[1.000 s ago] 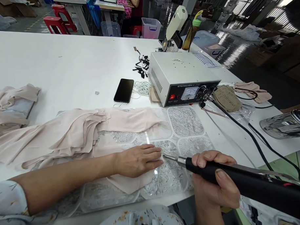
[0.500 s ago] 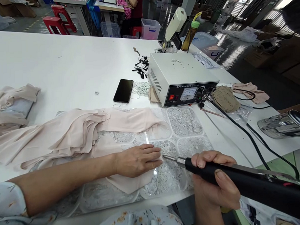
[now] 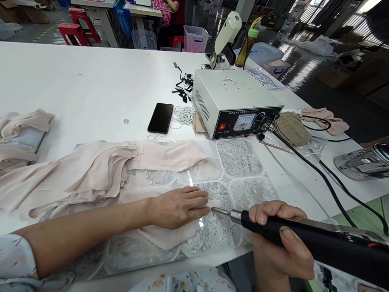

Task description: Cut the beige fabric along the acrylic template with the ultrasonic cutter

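Note:
My left hand [image 3: 177, 208] lies flat, fingers stretched out, on a thin pale pink fabric piece [image 3: 172, 237]. A narrow bit of the fabric shows past its fingertips. My right hand [image 3: 282, 241] is wrapped round a black handheld ultrasonic welder [image 3: 332, 248] with a slim metal tip. That tip points left and sits close to my left fingertips, at the fabric's edge; whether it touches the cloth I cannot tell. Beneath lies a clear patterned mat [image 3: 213, 243]. Layered pink fabric pieces [image 3: 102, 170] are spread behind my left forearm.
A grey control box [image 3: 237, 93] stands at the back right, its black cable [image 3: 310, 171] running to the right. A phone [image 3: 160, 117] and coiled white cord [image 3: 184, 115] lie beside it. A glass jar [image 3: 369, 163] is at the right edge. Another person [image 3: 175, 10] sits beyond the table.
The welder's tip has shifted slightly down, with my right hand a little lower. A narrow bit of fabric now shows above the tip. My left hand stays in place.

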Demonstrator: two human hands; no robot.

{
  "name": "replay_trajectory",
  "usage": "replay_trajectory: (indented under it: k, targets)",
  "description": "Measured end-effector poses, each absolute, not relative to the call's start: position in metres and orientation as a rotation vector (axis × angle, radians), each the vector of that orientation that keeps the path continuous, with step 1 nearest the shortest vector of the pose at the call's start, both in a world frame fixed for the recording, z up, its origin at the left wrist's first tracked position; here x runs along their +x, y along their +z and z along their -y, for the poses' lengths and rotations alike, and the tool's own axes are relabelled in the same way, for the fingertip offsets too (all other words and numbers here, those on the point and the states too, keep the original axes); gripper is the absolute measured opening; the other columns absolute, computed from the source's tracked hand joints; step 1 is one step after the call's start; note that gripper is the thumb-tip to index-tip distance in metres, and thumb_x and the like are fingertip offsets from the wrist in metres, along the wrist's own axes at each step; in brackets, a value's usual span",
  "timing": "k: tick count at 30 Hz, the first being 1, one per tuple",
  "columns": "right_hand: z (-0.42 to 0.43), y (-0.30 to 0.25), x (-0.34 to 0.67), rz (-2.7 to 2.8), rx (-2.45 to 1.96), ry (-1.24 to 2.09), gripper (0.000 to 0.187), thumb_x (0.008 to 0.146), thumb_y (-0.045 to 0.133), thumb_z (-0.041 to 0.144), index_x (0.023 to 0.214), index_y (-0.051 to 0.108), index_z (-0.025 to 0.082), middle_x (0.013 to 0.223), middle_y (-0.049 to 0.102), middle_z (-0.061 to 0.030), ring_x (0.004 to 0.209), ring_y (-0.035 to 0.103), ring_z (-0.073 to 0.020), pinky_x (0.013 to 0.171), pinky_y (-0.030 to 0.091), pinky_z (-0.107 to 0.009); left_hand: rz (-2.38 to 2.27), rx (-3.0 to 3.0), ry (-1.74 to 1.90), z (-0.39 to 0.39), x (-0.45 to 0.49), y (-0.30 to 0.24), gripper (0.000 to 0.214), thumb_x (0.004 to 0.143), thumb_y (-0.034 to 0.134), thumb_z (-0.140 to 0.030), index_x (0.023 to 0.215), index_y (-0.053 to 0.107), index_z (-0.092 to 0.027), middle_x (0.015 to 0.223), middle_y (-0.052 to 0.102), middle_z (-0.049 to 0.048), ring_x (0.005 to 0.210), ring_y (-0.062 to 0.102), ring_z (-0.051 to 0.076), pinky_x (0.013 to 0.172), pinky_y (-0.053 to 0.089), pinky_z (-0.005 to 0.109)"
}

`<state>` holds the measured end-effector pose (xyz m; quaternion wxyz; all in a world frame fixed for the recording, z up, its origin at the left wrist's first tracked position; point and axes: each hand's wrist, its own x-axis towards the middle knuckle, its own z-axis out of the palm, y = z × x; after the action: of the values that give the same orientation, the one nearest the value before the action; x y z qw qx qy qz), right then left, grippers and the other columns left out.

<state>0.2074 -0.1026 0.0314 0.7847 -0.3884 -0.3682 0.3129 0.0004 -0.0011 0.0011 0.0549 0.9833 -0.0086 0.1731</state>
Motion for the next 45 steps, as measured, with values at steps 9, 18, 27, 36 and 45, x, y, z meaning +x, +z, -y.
replay_trajectory:
  k: [9, 18, 27, 36, 45]
  targets:
    - [0.101, 0.033, 0.209, 0.833, -0.813, 0.670, 0.009, 0.068, 0.056, 0.019, 0.076, 0.058, 0.017, 0.069, 0.057, 0.0000, 0.051, 0.052, -0.0110, 0.046, 0.046, -0.028, 0.043, 2.984, 0.525, 0.000, 0.000, -0.002, 0.030, 0.098, 0.038, -0.011, 0.117, 0.061, -0.006, 0.118, 0.063, 0.0168, 0.121, 0.053, 0.025, 0.104, 0.043, 0.037]
    - [0.100, 0.026, 0.214, 0.790, -0.813, 0.634, 0.011, 0.069, 0.057, 0.020, 0.080, 0.060, 0.018, 0.072, 0.057, -0.0002, 0.053, 0.054, -0.0118, 0.050, 0.048, -0.030, -0.212, 2.873, 0.557, 0.009, -0.017, 0.027, 0.028, 0.100, 0.038, -0.017, 0.115, 0.059, -0.008, 0.106, 0.065, 0.0151, 0.104, 0.060, 0.022, 0.087, 0.052, 0.034]
    - [0.106, 0.026, 0.219, 0.776, -0.826, 0.635, 0.013, 0.067, 0.058, 0.018, 0.080, 0.059, 0.018, 0.071, 0.058, 0.0001, 0.054, 0.055, -0.0119, 0.052, 0.049, -0.031, -0.292, 2.991, 0.496, 0.032, -0.035, 0.015, 0.023, 0.097, 0.041, -0.010, 0.109, 0.060, -0.007, 0.098, 0.064, 0.0132, 0.097, 0.060, 0.021, 0.081, 0.051, 0.033]
    - [0.118, 0.028, 0.228, 0.747, -0.843, 0.613, 0.014, 0.067, 0.057, 0.020, 0.081, 0.058, 0.018, 0.071, 0.056, -0.0002, 0.054, 0.054, -0.0118, 0.051, 0.048, -0.030, -0.442, 3.035, 0.540, 0.036, -0.021, 0.020, 0.018, 0.096, 0.041, -0.011, 0.101, 0.058, -0.009, 0.074, 0.056, 0.0038, 0.060, 0.049, 0.013, 0.059, 0.044, 0.026]
    - [0.122, 0.027, 0.231, 0.784, -0.832, 0.637, 0.014, 0.071, 0.059, 0.020, 0.084, 0.058, 0.019, 0.074, 0.056, 0.0001, 0.058, 0.055, -0.0118, 0.055, 0.050, -0.031, -0.473, 3.110, 0.337, 0.037, -0.012, 0.018, 0.020, 0.099, 0.037, -0.014, 0.104, 0.056, -0.011, 0.075, 0.054, 0.0029, 0.062, 0.049, 0.013, 0.059, 0.044, 0.027]
